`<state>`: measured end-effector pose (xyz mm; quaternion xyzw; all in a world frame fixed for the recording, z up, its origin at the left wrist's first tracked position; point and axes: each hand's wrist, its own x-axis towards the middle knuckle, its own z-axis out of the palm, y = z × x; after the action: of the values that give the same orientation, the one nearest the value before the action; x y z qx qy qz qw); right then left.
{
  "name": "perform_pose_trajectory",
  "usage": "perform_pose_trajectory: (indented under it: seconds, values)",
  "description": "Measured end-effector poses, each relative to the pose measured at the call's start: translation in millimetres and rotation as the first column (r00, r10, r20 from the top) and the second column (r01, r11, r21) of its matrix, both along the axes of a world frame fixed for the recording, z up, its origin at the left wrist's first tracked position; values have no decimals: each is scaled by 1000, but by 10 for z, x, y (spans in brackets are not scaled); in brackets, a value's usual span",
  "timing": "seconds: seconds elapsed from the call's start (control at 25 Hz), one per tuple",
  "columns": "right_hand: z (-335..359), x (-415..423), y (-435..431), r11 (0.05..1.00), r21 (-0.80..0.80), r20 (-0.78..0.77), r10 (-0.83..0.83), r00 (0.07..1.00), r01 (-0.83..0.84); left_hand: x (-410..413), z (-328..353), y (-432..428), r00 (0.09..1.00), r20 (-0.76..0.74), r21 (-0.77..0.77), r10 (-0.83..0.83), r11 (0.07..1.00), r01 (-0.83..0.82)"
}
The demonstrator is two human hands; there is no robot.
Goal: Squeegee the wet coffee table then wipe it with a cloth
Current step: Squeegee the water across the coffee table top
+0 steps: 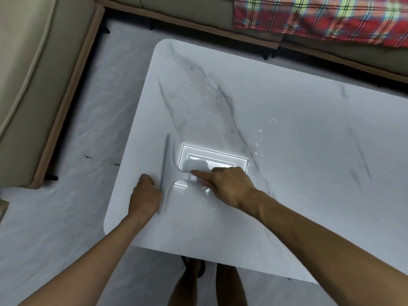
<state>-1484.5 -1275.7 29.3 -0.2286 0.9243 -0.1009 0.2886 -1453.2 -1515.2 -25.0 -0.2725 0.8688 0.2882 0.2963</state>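
The white marble coffee table (287,133) fills the middle of the view. Its top is wet, with water drops (258,140) and a small puddle (209,202) glinting beside my right hand. A white squeegee with a long grey blade (164,164) lies flat on the table near its left edge, the blade running front to back. My left hand (145,195) curls around the blade's near end. My right hand (225,184) presses on the squeegee's handle, index finger stretched along it. No cloth is in view.
A beige sofa (33,85) stands to the left, and another along the back carries a red plaid blanket (320,16). Pale marble floor (88,129) surrounds the table. My legs (207,286) stand at its near edge. A ceiling light's reflection (220,154) shines on the tabletop.
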Motion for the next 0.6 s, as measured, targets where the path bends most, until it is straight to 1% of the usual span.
perform_pose_trajectory:
  seconds: [0.08,0.16,0.28,0.4,0.48,0.52,0.6]
  values:
    - [-116,68,-217,999,-4,19,37,999,-37,111,-31,-83,998,41,16,-40,999,39]
    - [-149,160,-54,1000,10,-15,20,1000,-20,209,-72,-94,991,84,48,-99,994,96]
    - [-35,370,615,996,61,-84,-55,995,60,334,-108,-17,974,119,68,-193,980,186]
    - [189,624,1374,962,218,-110,-144,983,166,378,-108,114,948,162,93,-276,960,263]
    - [326,759,1671,925,308,-140,-188,972,223,370,-82,157,943,164,63,-288,958,281]
    - [385,800,1736,915,319,-154,-205,966,245,368,-54,167,948,148,33,-281,960,279]
    - [448,818,1640,921,283,-158,-230,960,267,375,-1,151,966,74,-38,-249,967,252]
